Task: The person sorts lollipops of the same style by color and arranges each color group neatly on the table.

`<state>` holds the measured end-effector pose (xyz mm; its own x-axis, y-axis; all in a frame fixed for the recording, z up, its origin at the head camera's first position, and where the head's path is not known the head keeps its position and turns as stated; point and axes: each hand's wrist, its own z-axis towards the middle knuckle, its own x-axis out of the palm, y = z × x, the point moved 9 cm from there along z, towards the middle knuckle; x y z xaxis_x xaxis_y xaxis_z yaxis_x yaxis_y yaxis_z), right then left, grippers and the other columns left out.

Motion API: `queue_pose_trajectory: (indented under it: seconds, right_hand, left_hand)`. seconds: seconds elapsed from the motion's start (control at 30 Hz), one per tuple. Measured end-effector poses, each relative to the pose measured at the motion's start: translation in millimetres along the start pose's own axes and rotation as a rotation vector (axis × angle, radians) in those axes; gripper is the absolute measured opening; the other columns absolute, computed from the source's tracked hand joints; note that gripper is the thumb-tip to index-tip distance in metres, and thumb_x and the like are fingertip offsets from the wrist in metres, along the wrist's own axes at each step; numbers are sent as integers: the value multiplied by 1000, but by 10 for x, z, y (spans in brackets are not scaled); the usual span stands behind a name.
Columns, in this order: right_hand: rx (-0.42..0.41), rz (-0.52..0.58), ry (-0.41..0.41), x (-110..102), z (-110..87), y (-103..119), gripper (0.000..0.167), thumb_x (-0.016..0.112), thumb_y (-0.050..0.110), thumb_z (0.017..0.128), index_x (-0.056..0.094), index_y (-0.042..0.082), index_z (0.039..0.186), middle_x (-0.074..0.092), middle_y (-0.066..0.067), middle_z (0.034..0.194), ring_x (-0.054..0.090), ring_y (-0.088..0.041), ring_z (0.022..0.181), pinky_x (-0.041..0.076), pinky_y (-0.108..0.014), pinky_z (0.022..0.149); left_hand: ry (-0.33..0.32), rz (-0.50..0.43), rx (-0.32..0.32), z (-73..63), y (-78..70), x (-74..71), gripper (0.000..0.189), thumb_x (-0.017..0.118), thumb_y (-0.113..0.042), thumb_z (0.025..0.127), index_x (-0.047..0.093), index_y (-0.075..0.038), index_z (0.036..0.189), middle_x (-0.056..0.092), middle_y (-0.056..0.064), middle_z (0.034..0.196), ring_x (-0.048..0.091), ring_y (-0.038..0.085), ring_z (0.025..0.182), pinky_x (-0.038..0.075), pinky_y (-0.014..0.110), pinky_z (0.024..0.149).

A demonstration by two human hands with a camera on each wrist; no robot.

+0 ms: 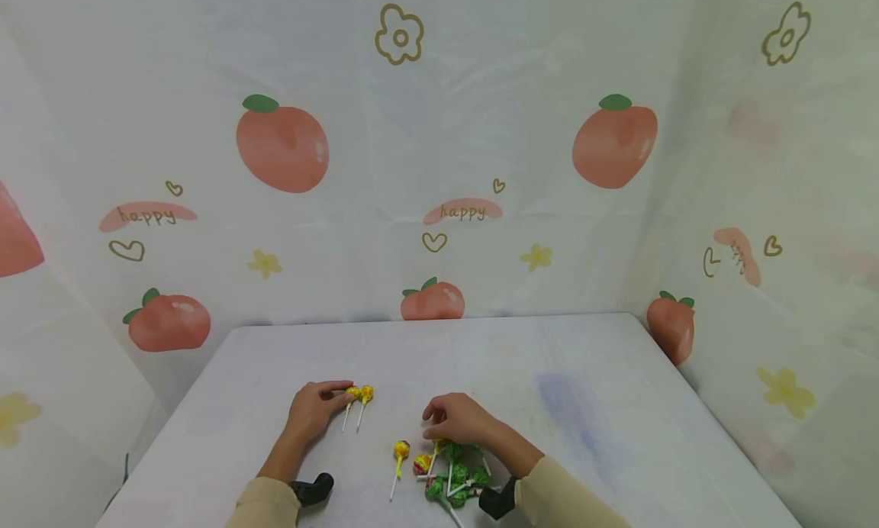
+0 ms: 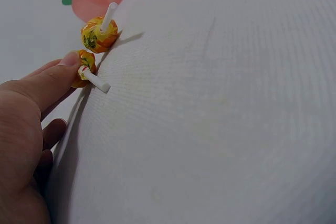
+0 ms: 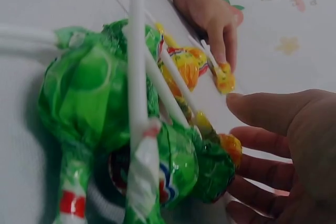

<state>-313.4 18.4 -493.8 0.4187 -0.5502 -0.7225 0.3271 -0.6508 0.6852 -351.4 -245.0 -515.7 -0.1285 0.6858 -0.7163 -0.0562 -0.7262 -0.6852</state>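
My left hand (image 1: pixel 314 412) pinches the head of a yellow lollipop (image 2: pixel 83 70) between thumb and forefinger, at the table's left-middle. Right beside it lies a second yellow lollipop (image 1: pixel 367 394), its white stick pointing toward me. The right hand (image 1: pixel 462 420) is over the far side of a mixed pile, thumb and fingers apart and loosely bent. In the right wrist view its fingertips are beside a green lollipop (image 3: pixel 215 171) and an orange-yellow one (image 3: pixel 231 149); whether they touch is unclear. Several green lollipops (image 1: pixel 458 476) make up most of the pile, partly hidden by the right forearm.
One yellow lollipop (image 1: pixel 401 450) lies alone left of the pile, and a yellow-and-red one (image 1: pixel 422 465) sits at the pile's left edge. The white table (image 1: pixel 261 360) meets a fruit-printed cloth backdrop (image 1: pixel 357 268) behind. Black wrist mounts (image 1: pixel 314 490) sit on both arms.
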Motion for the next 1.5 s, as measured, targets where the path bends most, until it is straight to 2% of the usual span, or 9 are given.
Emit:
queue_pose_trajectory:
  seconds: [0.23, 0.63, 0.93, 1.17, 1.33, 1.5]
  right_hand:
    - [-33, 4, 34, 18, -4, -71, 11, 77, 22, 83, 70, 17, 90, 57, 9, 74, 51, -7, 68, 44, -24, 64]
    - [-96, 28, 52, 49, -58, -153, 8, 77, 21, 84, 69, 19, 87, 56, 12, 78, 49, -5, 72, 43, -23, 66]
    - [-63, 14, 38, 25, -70, -161, 13, 78, 25, 83, 67, 20, 85, 58, 11, 75, 51, -6, 69, 44, -24, 65]
    - [-79, -2, 45, 20, -53, -138, 13, 78, 26, 83, 67, 20, 85, 58, 11, 71, 51, -5, 66, 43, -23, 62]
    - [-94, -20, 2, -38, -32, -116, 13, 78, 26, 83, 66, 21, 85, 55, 10, 69, 48, -5, 64, 41, -23, 58]
    - [-101, -35, -86, -131, 2, -139, 14, 79, 26, 83, 66, 21, 85, 53, 10, 69, 47, -6, 63, 41, -23, 57]
  left_hand:
    - [-3, -2, -10, -4, -6, -1, 28, 76, -23, 85, 75, -13, 111, 65, 9, 106, 57, 31, 102, 44, 52, 89]
    - [0, 0, 6, -11, -19, 8, 26, 76, -24, 85, 76, -14, 109, 68, 7, 104, 58, 29, 97, 45, 49, 84]
    - [4, -4, -2, -7, -30, 1, 28, 76, -25, 85, 75, -14, 111, 66, 6, 102, 57, 28, 96, 45, 48, 84]
    - [-2, 7, 4, -11, -27, -16, 27, 76, -24, 85, 76, -15, 110, 65, 6, 100, 57, 27, 95, 45, 48, 84]
    - [0, -2, 3, -18, -28, -22, 26, 76, -23, 85, 76, -14, 109, 65, 6, 100, 57, 29, 96, 45, 50, 85]
    - [0, -8, 5, -20, -35, -23, 26, 76, -22, 85, 76, -14, 109, 66, 7, 102, 58, 30, 98, 45, 50, 85]
